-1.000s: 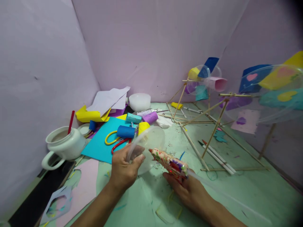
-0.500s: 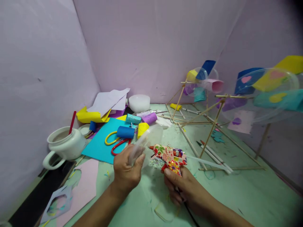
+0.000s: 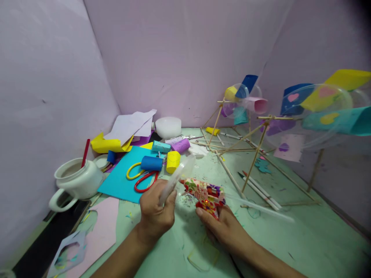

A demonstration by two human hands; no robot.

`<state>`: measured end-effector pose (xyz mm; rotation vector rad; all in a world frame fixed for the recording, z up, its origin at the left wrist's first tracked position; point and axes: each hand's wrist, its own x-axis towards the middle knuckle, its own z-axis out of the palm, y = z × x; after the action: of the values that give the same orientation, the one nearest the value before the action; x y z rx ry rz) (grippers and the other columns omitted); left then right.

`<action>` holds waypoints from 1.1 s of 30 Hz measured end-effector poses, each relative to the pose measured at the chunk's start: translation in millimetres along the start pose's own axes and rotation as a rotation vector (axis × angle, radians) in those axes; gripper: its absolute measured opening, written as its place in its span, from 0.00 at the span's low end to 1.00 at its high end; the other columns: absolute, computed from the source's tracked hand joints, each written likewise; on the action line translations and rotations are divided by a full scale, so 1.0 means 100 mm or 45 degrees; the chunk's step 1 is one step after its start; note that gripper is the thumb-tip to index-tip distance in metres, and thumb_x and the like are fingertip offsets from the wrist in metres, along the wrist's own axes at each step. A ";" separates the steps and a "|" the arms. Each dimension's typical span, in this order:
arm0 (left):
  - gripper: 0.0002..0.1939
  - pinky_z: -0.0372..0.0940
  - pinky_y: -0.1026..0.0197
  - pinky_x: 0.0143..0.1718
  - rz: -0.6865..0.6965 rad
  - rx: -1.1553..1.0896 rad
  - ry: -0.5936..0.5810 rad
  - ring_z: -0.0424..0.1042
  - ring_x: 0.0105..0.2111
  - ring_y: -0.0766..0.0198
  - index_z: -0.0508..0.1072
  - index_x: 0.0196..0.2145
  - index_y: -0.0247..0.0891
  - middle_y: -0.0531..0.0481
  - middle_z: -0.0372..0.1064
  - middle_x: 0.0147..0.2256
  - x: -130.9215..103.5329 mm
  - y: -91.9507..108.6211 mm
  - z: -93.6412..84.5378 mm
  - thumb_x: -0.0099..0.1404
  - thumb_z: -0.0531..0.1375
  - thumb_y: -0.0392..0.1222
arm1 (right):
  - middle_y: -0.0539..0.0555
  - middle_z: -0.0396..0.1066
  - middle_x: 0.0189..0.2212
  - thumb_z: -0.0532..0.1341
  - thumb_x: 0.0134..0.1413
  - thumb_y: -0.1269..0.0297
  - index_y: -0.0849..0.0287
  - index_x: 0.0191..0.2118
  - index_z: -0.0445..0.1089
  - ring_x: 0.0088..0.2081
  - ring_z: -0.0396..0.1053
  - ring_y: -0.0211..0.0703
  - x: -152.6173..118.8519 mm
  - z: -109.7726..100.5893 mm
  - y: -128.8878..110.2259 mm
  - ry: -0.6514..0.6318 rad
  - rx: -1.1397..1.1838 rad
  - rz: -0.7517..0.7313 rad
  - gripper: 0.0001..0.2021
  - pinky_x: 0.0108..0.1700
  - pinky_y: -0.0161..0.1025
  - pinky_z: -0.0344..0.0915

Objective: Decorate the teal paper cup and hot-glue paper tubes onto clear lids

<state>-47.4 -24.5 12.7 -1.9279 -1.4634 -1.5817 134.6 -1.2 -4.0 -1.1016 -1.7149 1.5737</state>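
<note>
My left hand [image 3: 158, 206] pinches a clear plastic lid [image 3: 176, 177] by its lower edge, tilted nearly edge-on to me. In my right hand [image 3: 223, 226] is a flower-patterned glue gun [image 3: 204, 195] with a small red light lit. Its nozzle points left, right by the lid; whether they touch I cannot tell. A long translucent glue stick [image 3: 263, 208] juts out of the gun's back. Beyond the lid lie a yellow paper roll [image 3: 173, 161], a blue roll [image 3: 151, 163] and scissors [image 3: 145, 181] with yellow and red handles.
Stick frames with paper-bladed wheels [image 3: 262, 150] stand at the right, with markers [image 3: 261, 193] beneath. At left are a white pot [image 3: 79, 179], turquoise paper [image 3: 118, 181] and cut pink paper [image 3: 106, 227]. A white bowl [image 3: 168, 127] sits at the back.
The lid has turned more edge-on. The glue gun has shifted slightly left, its glue stick now slanting lower to the right. The whole view has shifted a little.
</note>
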 end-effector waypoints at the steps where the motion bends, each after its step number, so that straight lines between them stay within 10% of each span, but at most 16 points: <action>1: 0.04 0.66 0.66 0.24 -0.041 -0.017 -0.014 0.72 0.23 0.65 0.73 0.29 0.37 0.50 0.73 0.24 0.00 -0.01 0.00 0.57 0.58 0.33 | 0.48 0.66 0.18 0.59 0.52 0.51 0.55 0.30 0.66 0.19 0.61 0.39 0.00 -0.02 0.02 0.064 -0.188 -0.100 0.12 0.21 0.35 0.57; 6: 0.04 0.67 0.66 0.23 -0.377 -0.129 -0.163 0.73 0.23 0.64 0.74 0.26 0.37 0.52 0.74 0.23 0.06 -0.03 -0.05 0.53 0.59 0.35 | 0.50 0.69 0.21 0.56 0.51 0.64 0.55 0.30 0.63 0.21 0.66 0.42 0.02 -0.12 0.13 0.220 -1.011 -0.481 0.02 0.23 0.35 0.52; 12: 0.05 0.68 0.67 0.22 -0.646 -0.349 -0.215 0.73 0.21 0.64 0.76 0.26 0.35 0.52 0.75 0.22 0.16 -0.03 -0.08 0.48 0.61 0.35 | 0.47 0.69 0.19 0.53 0.48 0.69 0.55 0.29 0.63 0.18 0.66 0.39 0.06 -0.17 0.17 0.323 -1.321 -0.742 0.03 0.21 0.34 0.48; 33: 0.03 0.63 0.68 0.23 -0.267 -0.260 -0.262 0.69 0.21 0.68 0.74 0.26 0.36 0.53 0.69 0.22 0.08 -0.09 -0.11 0.54 0.59 0.33 | 0.48 0.70 0.21 0.50 0.49 0.70 0.55 0.32 0.64 0.19 0.65 0.38 0.08 -0.16 0.35 0.362 -1.223 -0.820 0.07 0.23 0.33 0.51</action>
<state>-62.0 -23.8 20.7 -2.1676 -1.6934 -1.7242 151.0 12.5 -37.2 -0.9280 -2.3309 0.1498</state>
